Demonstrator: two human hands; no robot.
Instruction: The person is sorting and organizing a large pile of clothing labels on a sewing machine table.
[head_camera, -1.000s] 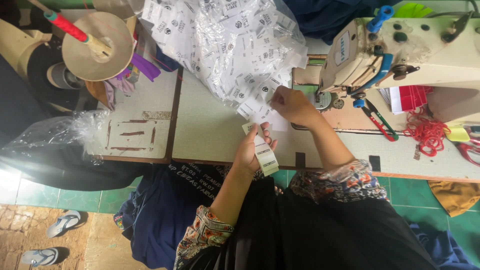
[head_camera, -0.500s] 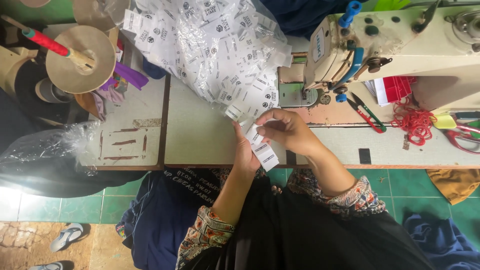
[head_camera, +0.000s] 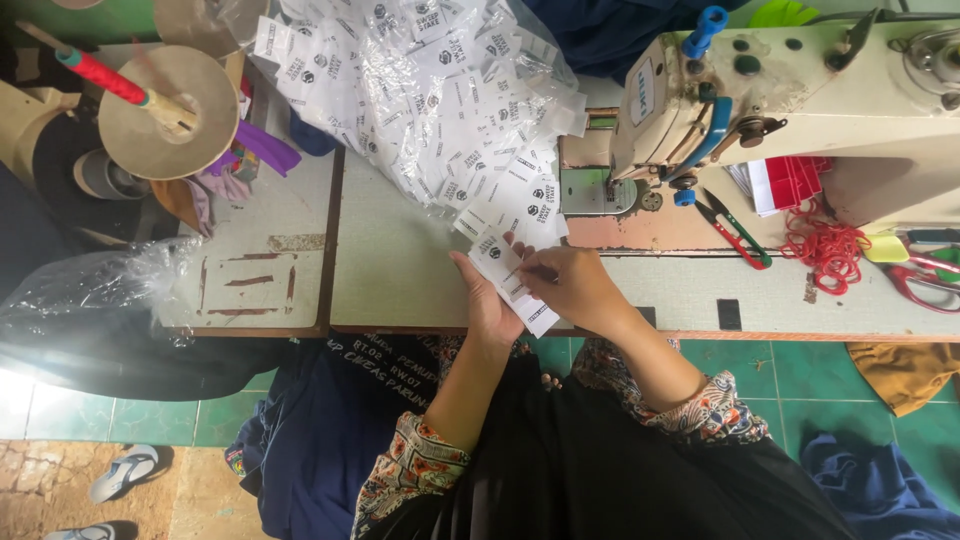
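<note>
At the twelve o'clock side of the sewing table (head_camera: 420, 290), a clear plastic bag (head_camera: 420, 90) bulging with white printed labels takes up most of the space, its mouth spilling loose labels toward the table's near edge. By the look of it the sorting is at an early stage: the bag remains nearly full, and I cannot make out any finished pile on the table. At two o'clock sits the cream sewing machine (head_camera: 800, 90), with red-handled thread snips (head_camera: 735, 228) and a tangle of red cord (head_camera: 825, 245) at three o'clock. A cardboard spool disc with a red-tipped stick (head_camera: 165, 110) lies at ten o'clock.

Near the centre, both forearms reach up from six o'clock and meet over the table's front edge. The left hand (head_camera: 488, 300) is cupped palm-up, fingers closed around a small stack of labels (head_camera: 515, 285) that fans out toward five o'clock. The right hand (head_camera: 575, 285) comes in from four o'clock, its thumb and forefinger pinching the top label of that stack, as if peeling or counting one off.
</note>
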